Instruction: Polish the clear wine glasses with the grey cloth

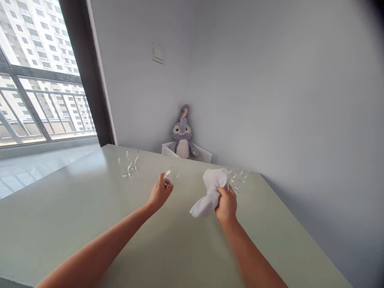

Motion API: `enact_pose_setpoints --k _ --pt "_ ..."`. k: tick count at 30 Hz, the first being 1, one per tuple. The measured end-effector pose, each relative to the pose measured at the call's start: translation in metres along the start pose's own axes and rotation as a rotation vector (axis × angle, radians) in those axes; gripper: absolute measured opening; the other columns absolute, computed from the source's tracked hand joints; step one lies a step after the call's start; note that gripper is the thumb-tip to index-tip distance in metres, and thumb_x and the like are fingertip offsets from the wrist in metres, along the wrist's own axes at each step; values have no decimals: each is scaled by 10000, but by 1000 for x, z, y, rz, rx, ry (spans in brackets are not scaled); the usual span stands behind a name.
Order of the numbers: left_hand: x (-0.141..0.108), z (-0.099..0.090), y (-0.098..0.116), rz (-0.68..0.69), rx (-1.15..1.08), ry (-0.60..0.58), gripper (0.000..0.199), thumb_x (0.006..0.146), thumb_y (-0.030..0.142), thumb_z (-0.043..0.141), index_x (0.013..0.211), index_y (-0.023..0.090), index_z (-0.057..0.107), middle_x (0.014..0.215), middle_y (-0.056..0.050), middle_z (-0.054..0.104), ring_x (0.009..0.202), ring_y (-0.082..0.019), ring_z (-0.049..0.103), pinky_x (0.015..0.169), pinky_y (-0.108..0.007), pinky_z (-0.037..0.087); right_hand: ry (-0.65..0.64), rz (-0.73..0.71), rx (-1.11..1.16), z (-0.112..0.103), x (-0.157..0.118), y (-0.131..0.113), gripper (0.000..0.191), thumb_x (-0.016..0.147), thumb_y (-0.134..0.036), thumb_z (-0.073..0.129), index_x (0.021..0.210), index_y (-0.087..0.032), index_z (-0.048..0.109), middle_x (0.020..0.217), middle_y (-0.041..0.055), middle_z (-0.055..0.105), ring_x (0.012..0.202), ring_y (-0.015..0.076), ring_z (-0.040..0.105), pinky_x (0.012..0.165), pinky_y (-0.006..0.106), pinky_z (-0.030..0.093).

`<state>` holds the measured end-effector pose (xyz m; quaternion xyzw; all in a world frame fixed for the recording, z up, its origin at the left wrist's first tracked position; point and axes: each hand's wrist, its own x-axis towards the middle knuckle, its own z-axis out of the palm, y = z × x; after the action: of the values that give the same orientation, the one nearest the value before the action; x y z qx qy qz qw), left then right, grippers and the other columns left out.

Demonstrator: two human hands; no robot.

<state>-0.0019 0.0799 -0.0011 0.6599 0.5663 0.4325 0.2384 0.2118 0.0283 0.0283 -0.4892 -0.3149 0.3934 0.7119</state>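
Near the middle of the table, my left hand (160, 192) is closed on a clear stemmed glass (173, 174), which is tilted with its bowl away from me. To the right, my right hand (227, 202) grips a crumpled white cloth (212, 191); one end hangs down to the left and the other stands up above the fingers. The cloth and the held glass are apart. Just behind my right hand are more clear glasses (244, 175), partly hidden by the hand and cloth.
Two clear stemmed glasses (128, 168) stand at the back left of the pale green table (168, 248). Behind the far edge, a plush rabbit (182, 138) sits in a white perforated basket (204, 154). Grey walls rise behind and right; a window (45, 76) is at left.
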Motion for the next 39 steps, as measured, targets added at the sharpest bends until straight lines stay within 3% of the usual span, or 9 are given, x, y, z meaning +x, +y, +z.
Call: enact_pose_setpoints --k 5,8,12,18,25,30,36,37,39 --pt "-9 24 1 235 227 6 505 716 293 529 1182 223 348 809 9 548 781 -175 556 736 -317 408 -457 -252 -411 20 -33 -11 454 758 -351 506 1195 -234 472 909 46 583 854 169 540 731 280 440" --pt "-15 30 -9 323 300 -1 497 722 194 504 1194 198 346 898 -40 572 897 -205 535 807 -352 379 -752 -81 -460 26 -41 -3 517 808 -450 450 1271 -225 408 785 43 585 733 175 570 609 278 470" --pt "-23 26 -15 445 406 6 413 780 189 452 1184 181 365 959 -77 581 906 -219 526 788 -361 380 -916 155 -328 25 -34 1 509 803 -517 439 1193 -192 476 683 5 557 546 129 565 425 214 435" --pt "-30 23 0 728 571 -9 354 815 162 414 1167 129 411 859 -93 576 776 -214 524 694 -354 392 -881 408 -163 20 -29 19 392 732 -474 576 881 -112 583 628 10 586 459 118 576 364 190 424" --pt "-24 17 8 862 667 -8 397 804 66 393 1179 192 422 933 -93 581 855 -203 548 851 -401 356 -688 577 76 9 -21 35 335 710 -436 615 850 -133 580 613 -5 602 444 99 566 372 190 441" --pt "-24 4 19 645 491 -391 297 799 354 516 1050 197 486 673 -10 569 618 -167 540 594 -281 381 -948 362 -323 -5 -26 3 363 696 -412 628 916 -125 600 663 26 632 520 140 612 409 191 421" --pt "-27 -13 37 261 -69 -1348 397 783 549 439 933 191 525 670 9 578 517 -112 531 472 -206 386 -1120 411 -408 -22 -49 -20 344 707 -428 613 878 -131 639 742 28 640 489 111 595 447 193 416" --pt "-29 -12 39 269 -65 -1347 393 802 535 415 961 194 525 687 1 589 535 -119 542 489 -214 402 -1077 417 -384 -25 -51 -18 353 717 -446 598 856 -124 639 733 31 641 475 110 592 435 192 411" --pt "-35 -8 44 386 94 -1055 366 817 479 431 1045 205 515 751 -28 610 635 -156 570 580 -260 433 -902 446 -325 -29 -51 -12 384 716 -483 586 797 -111 631 689 38 638 453 114 587 409 191 401"
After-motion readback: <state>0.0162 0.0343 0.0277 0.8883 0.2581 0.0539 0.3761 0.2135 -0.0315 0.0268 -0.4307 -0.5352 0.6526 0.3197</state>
